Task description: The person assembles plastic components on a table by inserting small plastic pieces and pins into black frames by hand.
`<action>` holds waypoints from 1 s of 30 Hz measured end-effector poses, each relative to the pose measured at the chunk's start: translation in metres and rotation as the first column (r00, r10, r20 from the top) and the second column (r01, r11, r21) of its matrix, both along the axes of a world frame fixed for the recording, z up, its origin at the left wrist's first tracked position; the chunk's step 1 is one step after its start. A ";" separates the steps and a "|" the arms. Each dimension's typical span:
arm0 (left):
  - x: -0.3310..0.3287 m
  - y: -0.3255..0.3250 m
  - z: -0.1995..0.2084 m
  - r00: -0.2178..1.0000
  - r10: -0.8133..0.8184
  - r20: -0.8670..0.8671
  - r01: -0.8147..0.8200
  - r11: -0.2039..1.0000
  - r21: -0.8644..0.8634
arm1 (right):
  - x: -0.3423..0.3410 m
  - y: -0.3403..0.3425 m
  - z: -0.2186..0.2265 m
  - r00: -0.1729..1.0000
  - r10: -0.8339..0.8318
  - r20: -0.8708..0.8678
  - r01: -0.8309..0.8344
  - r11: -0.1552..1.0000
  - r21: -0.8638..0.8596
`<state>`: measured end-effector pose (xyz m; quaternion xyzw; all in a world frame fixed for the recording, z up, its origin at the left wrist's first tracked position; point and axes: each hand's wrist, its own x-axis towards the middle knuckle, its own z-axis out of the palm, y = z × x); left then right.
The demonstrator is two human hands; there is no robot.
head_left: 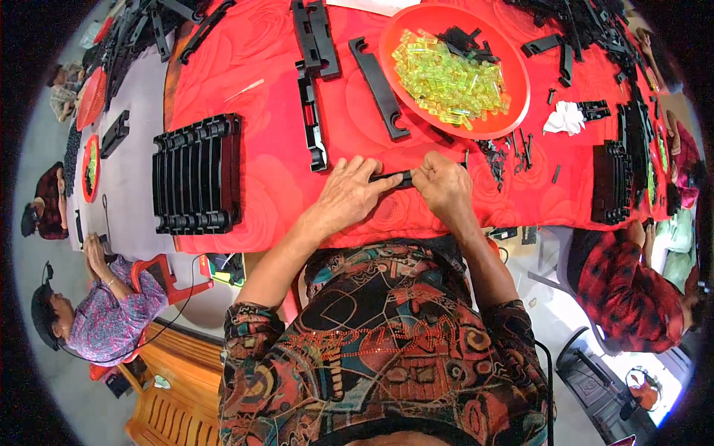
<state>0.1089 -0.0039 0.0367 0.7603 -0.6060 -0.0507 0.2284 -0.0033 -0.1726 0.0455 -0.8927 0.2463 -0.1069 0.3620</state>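
Note:
A narrow black plastic part (402,180) lies at the near side of the red-covered table, mostly hidden under my fingers. My left hand (348,190) is closed on it, its fingers reaching over the left end. Against the right end presses my right hand (444,186), in a fist. A thin dark rod (466,157) shows just beyond that fist; whether it is gripped there is unclear. Ahead of my hands lie a long black plastic strip (381,89) with notched ends and a slim black housing (312,123).
A red bowl (519,111) holds small yellow-green translucent pieces and black bits. Black strips (197,175) stand in a row at left. Small black pieces (494,160) and a crumpled white tissue (565,117) lie at right. Other people sit on both sides.

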 end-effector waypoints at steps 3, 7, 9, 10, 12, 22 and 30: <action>0.002 0.001 -0.003 1.000 -0.012 -0.008 0.012 1.000 -0.006 | 0.001 0.004 0.000 1.000 -0.008 0.027 0.008 1.000 -0.010; 0.003 -0.001 -0.002 0.999 -0.025 -0.026 0.025 1.000 0.009 | 0.000 0.006 0.001 0.998 -0.015 0.059 0.016 1.000 -0.013; 0.003 -0.003 -0.001 0.999 -0.035 -0.032 0.036 0.999 0.010 | -0.001 0.006 0.004 0.997 0.031 0.069 -0.028 0.999 -0.044; 0.003 -0.004 0.000 0.998 -0.046 -0.036 0.046 0.999 0.009 | -0.001 0.006 0.003 0.997 0.030 0.068 -0.027 0.999 -0.042; 0.005 -0.005 0.003 0.997 -0.054 -0.062 0.055 0.998 0.012 | -0.002 0.007 0.002 0.996 0.037 0.078 -0.029 0.994 -0.102; 0.010 -0.007 0.001 0.988 -0.084 -0.131 0.088 0.996 0.029 | 0.001 0.010 0.000 0.998 0.004 0.056 0.001 0.996 -0.094; 0.009 -0.004 -0.010 0.990 -0.134 -0.054 0.127 0.985 -0.116 | -0.002 0.008 0.001 0.995 -0.002 0.097 0.007 0.999 -0.049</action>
